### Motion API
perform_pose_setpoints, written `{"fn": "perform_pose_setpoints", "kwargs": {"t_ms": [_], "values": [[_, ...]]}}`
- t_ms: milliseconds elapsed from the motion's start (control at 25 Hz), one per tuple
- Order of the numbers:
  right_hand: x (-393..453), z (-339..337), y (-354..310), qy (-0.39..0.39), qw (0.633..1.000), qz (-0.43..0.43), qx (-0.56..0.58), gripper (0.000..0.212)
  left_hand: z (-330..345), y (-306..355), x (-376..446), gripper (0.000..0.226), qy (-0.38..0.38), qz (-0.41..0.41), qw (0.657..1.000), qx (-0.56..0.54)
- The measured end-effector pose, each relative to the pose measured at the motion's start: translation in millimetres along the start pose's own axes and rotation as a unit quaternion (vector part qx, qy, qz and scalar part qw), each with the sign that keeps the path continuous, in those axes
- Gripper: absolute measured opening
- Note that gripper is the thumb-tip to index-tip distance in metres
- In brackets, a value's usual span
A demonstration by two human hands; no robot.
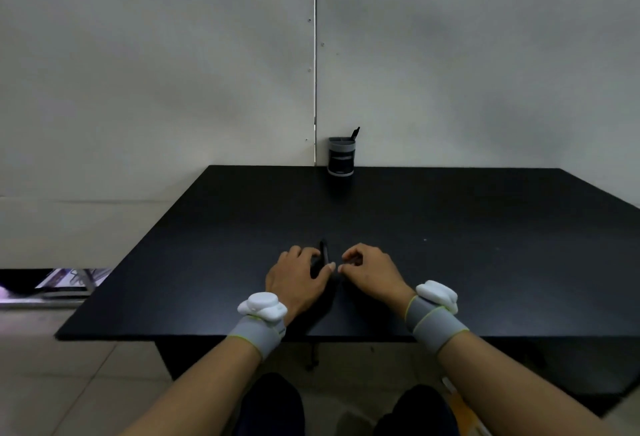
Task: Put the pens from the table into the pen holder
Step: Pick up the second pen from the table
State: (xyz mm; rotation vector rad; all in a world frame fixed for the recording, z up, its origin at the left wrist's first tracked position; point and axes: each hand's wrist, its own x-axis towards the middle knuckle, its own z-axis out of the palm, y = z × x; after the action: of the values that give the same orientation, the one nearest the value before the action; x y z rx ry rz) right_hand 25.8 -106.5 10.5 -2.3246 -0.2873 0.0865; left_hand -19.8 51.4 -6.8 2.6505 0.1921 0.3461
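A black pen (325, 252) lies on the black table (450, 227), pointing away from me, near the front middle. My left hand (298, 276) rests over its near end, thumb on one side and curled fingers on the other, pinching it. Just to the right, my right hand (370, 271) rests on the table with its fingers curled and nothing visible in them. The grey and black pen holder (341, 157) stands upright at the table's far edge against the wall. One dark pen (355, 132) sticks out of it on the right.
A pale wall (173, 72) runs directly behind the table. The floor drops away past the table's left edge (131, 255). Both wrists carry grey bands with white trackers. My knees are under the front edge.
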Motion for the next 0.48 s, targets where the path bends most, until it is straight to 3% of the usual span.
{"fn": "perform_pose_setpoints", "kwargs": {"t_ms": [480], "values": [[1.1, 4.6, 1.4, 0.001, 0.999, 0.027, 0.023, 0.027, 2.5, 26.6, -6.7, 0.028, -0.002, -0.002, 1.0, 0.023]]}}
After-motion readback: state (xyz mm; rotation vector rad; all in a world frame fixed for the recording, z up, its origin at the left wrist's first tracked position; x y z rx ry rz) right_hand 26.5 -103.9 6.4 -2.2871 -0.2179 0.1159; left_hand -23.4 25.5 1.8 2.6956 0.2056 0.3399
